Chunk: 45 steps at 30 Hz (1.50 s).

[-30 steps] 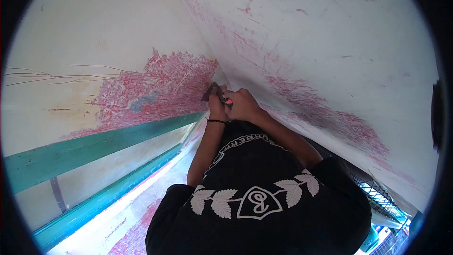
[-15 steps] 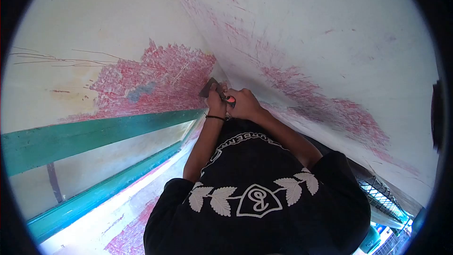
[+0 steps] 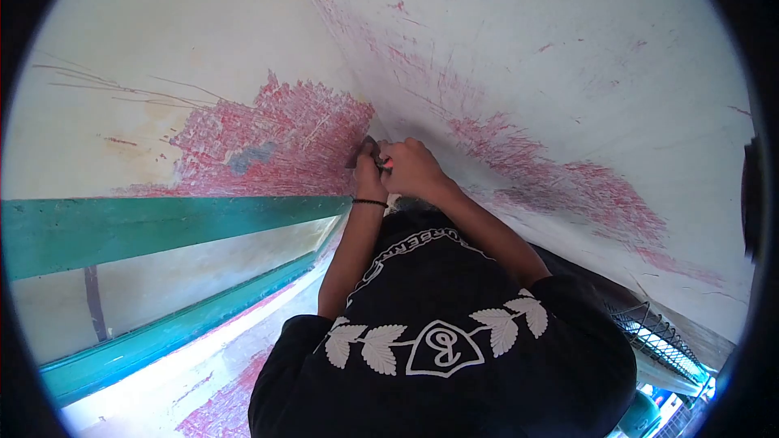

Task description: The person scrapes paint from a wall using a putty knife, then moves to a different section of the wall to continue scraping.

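A scraper (image 3: 387, 164) with a dark flat blade and a red-and-black handle is held in both hands at the corner where two walls meet. My right hand (image 3: 414, 168) wraps round its handle. Fingers of my left hand (image 3: 370, 177) press on the blade, with a dark bracelet at the wrist. The blade lies close to the edge of a rough red patch (image 3: 284, 138) on the left wall, where the white paint is gone. My fingers cover much of the tool.
Below the red patch runs a green beam (image 3: 178, 227), with a second green rail (image 3: 178, 316) lower down. The right wall (image 3: 568, 73) bears more red scraped streaks. Thin cracks cross the left wall. A wire mesh rack (image 3: 661, 345) stands at lower right.
The scraper blade has turned, so less of it shows, and its handle end is more covered by my right hand. The view has tilted slightly.
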Motion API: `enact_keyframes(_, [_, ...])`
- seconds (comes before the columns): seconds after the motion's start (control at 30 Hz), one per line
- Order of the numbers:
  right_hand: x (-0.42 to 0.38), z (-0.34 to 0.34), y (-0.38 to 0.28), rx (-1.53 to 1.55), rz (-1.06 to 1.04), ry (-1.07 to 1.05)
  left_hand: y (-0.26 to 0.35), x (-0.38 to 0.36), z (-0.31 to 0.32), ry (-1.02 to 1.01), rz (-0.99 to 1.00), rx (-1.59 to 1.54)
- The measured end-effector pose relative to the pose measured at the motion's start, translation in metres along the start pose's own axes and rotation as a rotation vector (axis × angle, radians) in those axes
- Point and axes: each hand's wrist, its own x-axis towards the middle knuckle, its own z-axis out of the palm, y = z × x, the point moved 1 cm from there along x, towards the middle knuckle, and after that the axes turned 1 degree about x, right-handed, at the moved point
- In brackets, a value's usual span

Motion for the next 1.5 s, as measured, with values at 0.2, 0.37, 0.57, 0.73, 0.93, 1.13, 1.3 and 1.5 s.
enact_keyframes(0.2, [0.02, 0.025, 0.022, -0.074, -0.023, -0.054, -0.011, 0.024, -0.034, 0.142, 0.059, 0.038])
enact_keyframes(0.37, [0.002, 0.015, 0.014, -0.02, 0.002, -0.028, -0.004, -0.005, -0.004, 0.227, -0.038, 0.113])
enact_keyframes(0.57, [0.006, 0.0, 0.011, 0.032, -0.045, -0.032, 0.001, -0.006, 0.013, 0.161, 0.006, 0.06])
enact_keyframes(0.73, [0.013, 0.03, 0.026, -0.026, -0.025, 0.021, -0.006, 0.003, -0.008, 0.105, 0.003, 0.045])
enact_keyframes(0.93, [0.012, 0.01, 0.019, -0.02, -0.005, -0.098, -0.004, 0.007, 0.0, 0.193, -0.028, 0.024])
enact_keyframes(1.13, [0.017, 0.017, 0.021, -0.076, -0.012, -0.081, -0.006, 0.01, -0.017, 0.12, -0.011, 0.045])
enact_keyframes(1.3, [0.022, 0.021, 0.018, -0.14, -0.03, -0.106, -0.01, 0.024, -0.036, 0.021, -0.035, 0.035])
enact_keyframes(1.5, [0.023, -0.001, 0.008, -0.051, -0.112, -0.129, 0.003, 0.005, -0.019, -0.074, 0.475, 0.881])
